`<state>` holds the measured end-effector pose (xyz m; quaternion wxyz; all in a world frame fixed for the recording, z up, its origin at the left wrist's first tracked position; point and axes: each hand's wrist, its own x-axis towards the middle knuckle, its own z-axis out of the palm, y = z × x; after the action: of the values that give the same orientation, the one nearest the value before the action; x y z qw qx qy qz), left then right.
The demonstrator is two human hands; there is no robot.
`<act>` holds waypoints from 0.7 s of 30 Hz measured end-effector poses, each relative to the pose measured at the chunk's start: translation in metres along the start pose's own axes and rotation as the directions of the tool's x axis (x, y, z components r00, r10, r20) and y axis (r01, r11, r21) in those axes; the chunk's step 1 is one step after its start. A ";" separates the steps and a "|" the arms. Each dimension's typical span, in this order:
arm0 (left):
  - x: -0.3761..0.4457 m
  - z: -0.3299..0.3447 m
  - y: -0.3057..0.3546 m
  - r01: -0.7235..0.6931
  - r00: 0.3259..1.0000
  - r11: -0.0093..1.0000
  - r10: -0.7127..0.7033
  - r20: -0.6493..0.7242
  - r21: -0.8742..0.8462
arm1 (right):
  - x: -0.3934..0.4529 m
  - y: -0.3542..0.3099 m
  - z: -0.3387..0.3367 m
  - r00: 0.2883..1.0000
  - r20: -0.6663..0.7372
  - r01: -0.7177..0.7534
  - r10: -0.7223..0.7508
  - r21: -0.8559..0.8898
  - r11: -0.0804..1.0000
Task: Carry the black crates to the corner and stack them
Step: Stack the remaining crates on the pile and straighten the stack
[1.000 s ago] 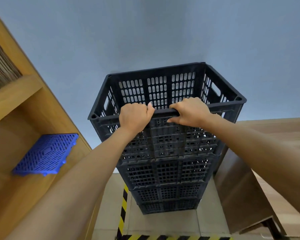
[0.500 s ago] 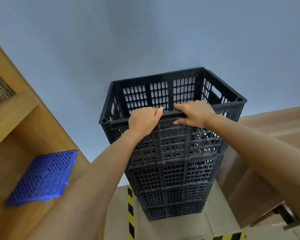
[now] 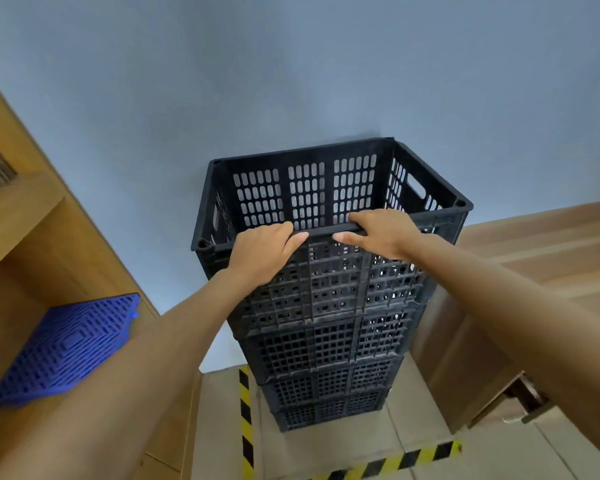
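Note:
A tall stack of black slatted crates (image 3: 329, 344) stands on the floor against the blue-grey wall. The top crate (image 3: 309, 192) is open and empty inside. My left hand (image 3: 264, 252) grips its near rim, fingers curled over the edge. My right hand (image 3: 381, 232) rests on the same rim a little to the right, fingers over the edge and thumb stretched along the outside. Both forearms reach up to it from below.
A wooden shelf unit (image 3: 25, 237) stands at the left, with a blue plastic grid panel (image 3: 66, 348) lying on a shelf. Wooden furniture (image 3: 499, 306) flanks the stack on the right. Yellow-black hazard tape (image 3: 245, 420) marks the tiled floor around the stack.
The view has shifted so the stack sits lower and more to the right. Both hands stay on the top crate's near rim; the right thumb has loosened and stretched out.

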<state>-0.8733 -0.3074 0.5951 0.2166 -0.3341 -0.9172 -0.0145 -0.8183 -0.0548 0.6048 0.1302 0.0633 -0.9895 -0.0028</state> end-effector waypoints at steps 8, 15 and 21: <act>-0.032 -0.013 0.022 -0.002 0.996 1.000 0.002 -0.086 -0.007 | -0.032 -0.009 -0.011 0.997 -0.007 0.076 -0.076 0.001 0.997; -0.042 -0.016 0.030 0.049 0.991 0.998 -0.043 -0.128 0.045 | -0.043 -0.011 -0.006 0.983 -0.108 0.151 -0.152 -0.013 0.988; -0.001 -0.004 0.011 0.075 0.994 0.997 -0.074 -0.086 0.006 | 0.002 0.000 0.003 0.987 -0.121 0.103 -0.105 -0.023 0.994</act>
<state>-0.8642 -0.2998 0.5971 0.2565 -0.2977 -0.9190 -0.0327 -0.8212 -0.0548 0.6024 0.1908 0.1138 -0.9749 -0.0138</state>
